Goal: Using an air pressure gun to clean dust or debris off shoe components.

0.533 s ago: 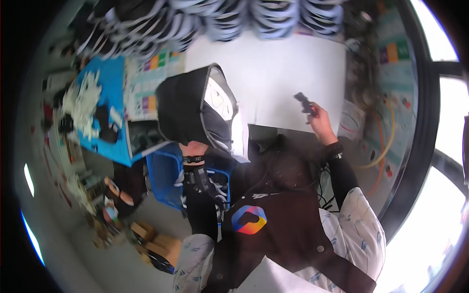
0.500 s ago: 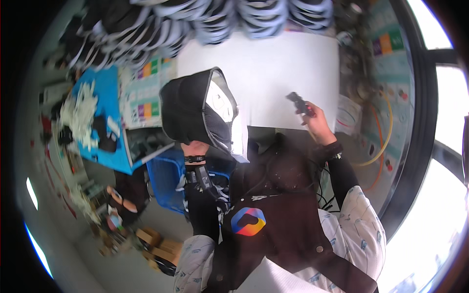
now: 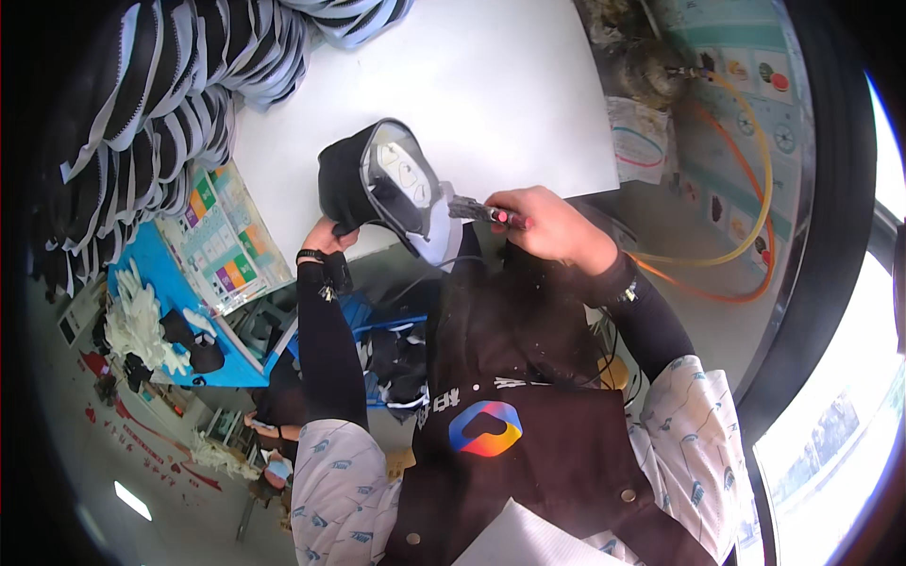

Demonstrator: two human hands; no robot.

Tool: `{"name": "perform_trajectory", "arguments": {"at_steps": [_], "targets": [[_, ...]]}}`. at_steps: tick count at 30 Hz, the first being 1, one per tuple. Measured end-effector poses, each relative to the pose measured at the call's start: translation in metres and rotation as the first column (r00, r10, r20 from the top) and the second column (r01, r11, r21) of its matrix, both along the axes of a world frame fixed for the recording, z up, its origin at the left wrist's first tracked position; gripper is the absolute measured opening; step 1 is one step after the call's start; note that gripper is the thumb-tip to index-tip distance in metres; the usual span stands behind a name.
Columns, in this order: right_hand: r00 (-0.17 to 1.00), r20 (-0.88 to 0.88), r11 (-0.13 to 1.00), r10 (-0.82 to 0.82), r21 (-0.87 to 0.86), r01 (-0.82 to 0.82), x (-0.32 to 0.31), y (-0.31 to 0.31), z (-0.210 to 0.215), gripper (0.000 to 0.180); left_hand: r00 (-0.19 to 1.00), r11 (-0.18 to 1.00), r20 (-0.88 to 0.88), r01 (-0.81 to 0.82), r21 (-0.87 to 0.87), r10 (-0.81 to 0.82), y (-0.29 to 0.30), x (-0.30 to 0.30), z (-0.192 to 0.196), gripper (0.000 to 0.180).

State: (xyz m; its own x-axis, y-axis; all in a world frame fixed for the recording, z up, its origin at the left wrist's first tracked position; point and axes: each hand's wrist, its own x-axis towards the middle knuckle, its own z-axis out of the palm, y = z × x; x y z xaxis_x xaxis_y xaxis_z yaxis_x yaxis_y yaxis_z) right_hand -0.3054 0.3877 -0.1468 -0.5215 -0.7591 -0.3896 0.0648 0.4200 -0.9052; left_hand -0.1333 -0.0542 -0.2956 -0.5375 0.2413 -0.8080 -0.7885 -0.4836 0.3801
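Note:
A black cap (image 3: 344,179) with a pale grey brim and a white lining piece inside is tilted above the near edge of the white table. My left hand (image 3: 327,238) grips the lower left side of its crown, with some fingers hidden behind the fabric. From the right, my right hand (image 3: 547,224) is closed round a small dark handheld tool (image 3: 477,209) with a reddish part. The tool's rough-looking tip is at the cap's brim; whether it touches cannot be told. Its exact kind is not clear.
The white table (image 3: 491,94) carries nested stacks of black and grey caps (image 3: 170,85) at the far left. White gloves (image 3: 142,321) lie on a blue surface at left. Yellow and orange hoses (image 3: 766,179) curve on the right. A blue bin stands below the table edge. Another person is lower left.
My right hand has brought the tool leftward to the cap's brim. My left hand still holds the cap, now turned slightly. The whole view has swung, with the cap stacks shifting left.

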Motion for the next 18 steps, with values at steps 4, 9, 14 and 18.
{"name": "perform_trajectory", "arguments": {"at_steps": [4, 9, 14, 18], "targets": [[0.997, -0.058, 0.997, 0.056, 0.048, -0.053, -0.002, -0.028, -0.004, 0.022, 0.989, 0.991, 0.104, -0.092, -0.095, 0.102, -0.009, 0.014, 0.006, 0.024], [0.988, -0.043, 0.986, 0.147, 0.086, -0.143, -0.004, -0.045, -0.019, 0.022, 0.981, 0.979, 0.111, -0.139, -0.146, 0.156, -0.011, 0.022, 0.001, 0.014], [0.994, -0.029, 0.988, 0.103, 0.117, -0.099, -0.005, -0.055, -0.021, 0.025, 0.971, 0.972, 0.125, -0.184, -0.145, 0.202, -0.004, 0.022, 0.002, 0.013], [0.988, -0.030, 0.978, 0.150, 0.151, -0.143, -0.006, -0.058, -0.020, 0.026, 0.974, 0.971, 0.109, -0.178, -0.160, 0.197, -0.006, 0.022, 0.004, 0.016]]}}
